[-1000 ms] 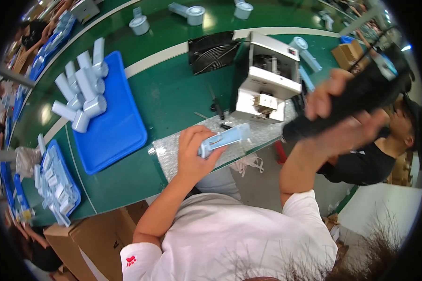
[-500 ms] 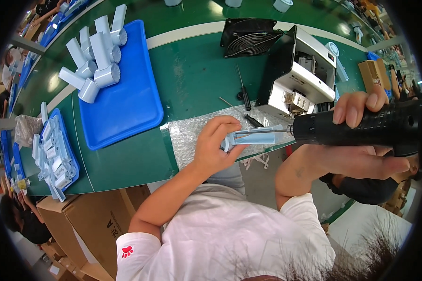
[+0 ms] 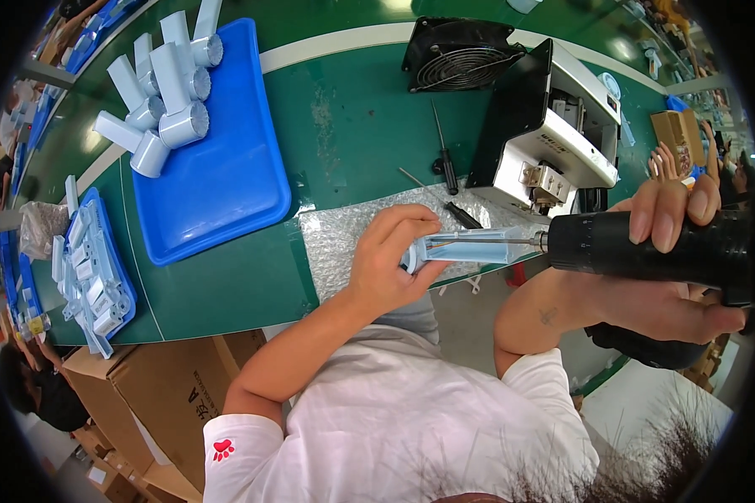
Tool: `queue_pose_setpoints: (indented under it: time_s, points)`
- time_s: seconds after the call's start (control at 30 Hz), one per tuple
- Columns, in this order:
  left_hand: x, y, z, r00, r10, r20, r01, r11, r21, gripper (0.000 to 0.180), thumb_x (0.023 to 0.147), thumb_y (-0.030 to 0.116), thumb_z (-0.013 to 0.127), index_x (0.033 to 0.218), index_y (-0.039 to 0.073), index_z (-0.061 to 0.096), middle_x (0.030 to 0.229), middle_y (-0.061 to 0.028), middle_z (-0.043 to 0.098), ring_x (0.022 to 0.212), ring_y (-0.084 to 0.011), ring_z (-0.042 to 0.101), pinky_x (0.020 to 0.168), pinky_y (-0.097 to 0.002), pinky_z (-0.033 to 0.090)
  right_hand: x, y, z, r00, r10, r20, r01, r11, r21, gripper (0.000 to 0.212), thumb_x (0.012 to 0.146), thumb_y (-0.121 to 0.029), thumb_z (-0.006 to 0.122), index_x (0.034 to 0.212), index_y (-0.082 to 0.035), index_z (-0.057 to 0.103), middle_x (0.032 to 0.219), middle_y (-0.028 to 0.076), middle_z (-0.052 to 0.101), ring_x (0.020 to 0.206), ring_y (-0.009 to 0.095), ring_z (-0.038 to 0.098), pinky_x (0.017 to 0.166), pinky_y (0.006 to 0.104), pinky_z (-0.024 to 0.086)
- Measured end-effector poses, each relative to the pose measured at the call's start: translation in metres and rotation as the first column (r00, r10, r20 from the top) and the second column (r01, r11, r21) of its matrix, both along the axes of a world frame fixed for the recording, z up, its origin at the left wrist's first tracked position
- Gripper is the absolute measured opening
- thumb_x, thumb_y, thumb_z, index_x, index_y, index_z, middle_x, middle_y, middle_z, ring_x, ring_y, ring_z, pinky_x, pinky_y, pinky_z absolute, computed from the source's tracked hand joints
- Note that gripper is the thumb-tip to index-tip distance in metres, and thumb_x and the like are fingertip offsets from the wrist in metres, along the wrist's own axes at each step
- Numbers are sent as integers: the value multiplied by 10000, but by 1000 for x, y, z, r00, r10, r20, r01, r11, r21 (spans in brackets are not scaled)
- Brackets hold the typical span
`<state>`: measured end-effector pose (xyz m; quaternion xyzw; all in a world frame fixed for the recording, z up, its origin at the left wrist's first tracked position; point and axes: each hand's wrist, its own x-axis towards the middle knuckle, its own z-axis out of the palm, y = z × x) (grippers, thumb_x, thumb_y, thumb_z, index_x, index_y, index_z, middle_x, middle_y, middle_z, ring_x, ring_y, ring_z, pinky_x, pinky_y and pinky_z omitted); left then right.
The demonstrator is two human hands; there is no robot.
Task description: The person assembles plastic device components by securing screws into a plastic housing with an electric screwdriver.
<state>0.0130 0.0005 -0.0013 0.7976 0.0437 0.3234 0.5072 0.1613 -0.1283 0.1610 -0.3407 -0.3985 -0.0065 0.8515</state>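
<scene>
My left hand [image 3: 392, 253] is closed around the rounded end of a light blue plastic housing [image 3: 482, 251], held sideways above the bench edge. Its long hollow handle faces right. In my right hand [image 3: 650, 298] lies a black electric screwdriver [image 3: 591, 243], level, fingers wrapped over and under its body. The long thin bit runs into the housing's hollow, its tip near my left fingers. Whether the tip sits on a screw is too small to tell. Beneath the housing, bubble wrap [image 3: 331, 243] covers part of the green bench.
Two hand screwdrivers [image 3: 450, 172] [image 3: 463, 215] lie beyond my hands, near a black-and-white machine [image 3: 524, 151] and a black fan [image 3: 461, 63]. Left stand a blue tray [image 3: 218, 201] with several light blue housings and another tray [image 3: 126, 289] of parts. A cardboard box [image 3: 164, 394] sits below.
The electric screwdriver and my right hand have shifted slightly right and down. The housing has turned a little, showing more of its hollow. The whole view has also shifted slightly.
</scene>
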Motion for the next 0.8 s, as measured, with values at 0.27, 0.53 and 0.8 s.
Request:
queue_pose_setpoints:
  time_s: [0.27,0.53,0.8]
  points:
    - [-1,1,-1,1000,9,5,-9,1000,10,414,619,48,811,975,9,603,1005,-151,630,870,-288,632,743,-338,517,-6,3,1,998,64,-1,-64,998,12,706,797,-550,666,1101,27,397,996,112,414,726,170,509,610,281,421]
    - [3,1,-2,999,14,37,-14,1000,2,402,621,52,813,964,7,608,993,-151,640,876,-296,631,751,-344,516,-6,9,-6,987,152,-58,-147,986,73,741,803,-607,632,1056,47,392,956,94,440,710,172,522,587,284,438]
    - [2,-5,6,994,101,29,-104,988,117,377,622,74,817,944,13,629,965,-133,642,874,-310,624,751,-364,509,-30,8,17,981,188,-42,-185,981,66,773,908,-558,520,1359,40,330,976,148,507,707,184,538,599,298,484]
